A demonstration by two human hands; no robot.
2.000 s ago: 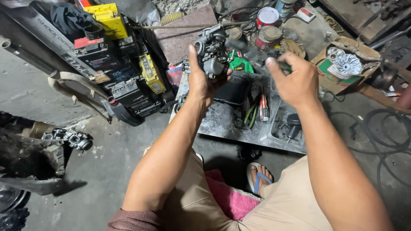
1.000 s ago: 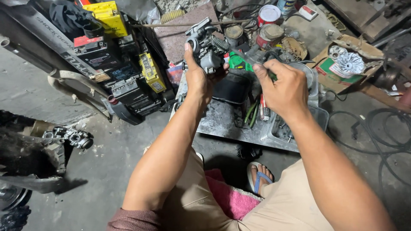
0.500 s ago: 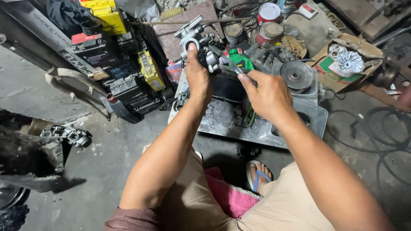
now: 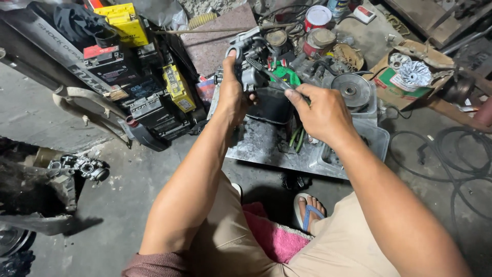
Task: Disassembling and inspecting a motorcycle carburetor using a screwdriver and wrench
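Floor: stained concrete workshop floor [image 4: 128, 205], parts strewn about.
Left hand [image 4: 233, 95]: wrapped tight on a grey metal carburettor [image 4: 251, 64], held up above the tray.
Right hand [image 4: 320, 110]: pinched narrow on a thin tool [image 4: 271, 78] poking the carburettor.
Handling: likely hefty, rigid, oily; best gripped round the body.
Tray [image 4: 266, 149]: shallow metal, grimy, green-handled tools inside.
Cardboard box [image 4: 405, 84]: silver finned part inside.

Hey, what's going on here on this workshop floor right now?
A seated person holds a small grey metal carburettor-like part up in the left hand. The right hand pinches a thin dark tool whose tip meets that part. Below lies a grimy metal tray with green-handled tools, beside a round grey pulley disc, paint tins and yellow-topped black batteries.
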